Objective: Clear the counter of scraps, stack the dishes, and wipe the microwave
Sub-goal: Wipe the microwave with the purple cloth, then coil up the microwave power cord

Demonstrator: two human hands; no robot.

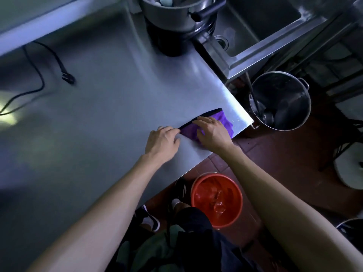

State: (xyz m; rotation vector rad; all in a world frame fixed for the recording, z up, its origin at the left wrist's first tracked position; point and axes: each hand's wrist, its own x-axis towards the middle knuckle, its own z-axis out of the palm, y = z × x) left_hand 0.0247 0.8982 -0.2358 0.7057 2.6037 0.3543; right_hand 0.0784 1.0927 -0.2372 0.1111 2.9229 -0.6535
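Note:
A purple cloth (pixel 225 119) with a black edge lies folded near the right corner of the steel counter (pixel 102 107). My right hand (pixel 213 132) lies flat on top of it, fingers spread and pressing down. My left hand (pixel 162 141) rests on the counter just left of the cloth, its fingertips touching the cloth's near corner. No microwave and no scraps are in view.
A large steel pot (pixel 176 14) stands at the counter's far edge beside a sink (pixel 261 34). A black power cord with plug (pixel 67 78) lies at the left. On the floor stand a steel stockpot (pixel 280 101) and an orange bucket (pixel 216 199) with a red liner.

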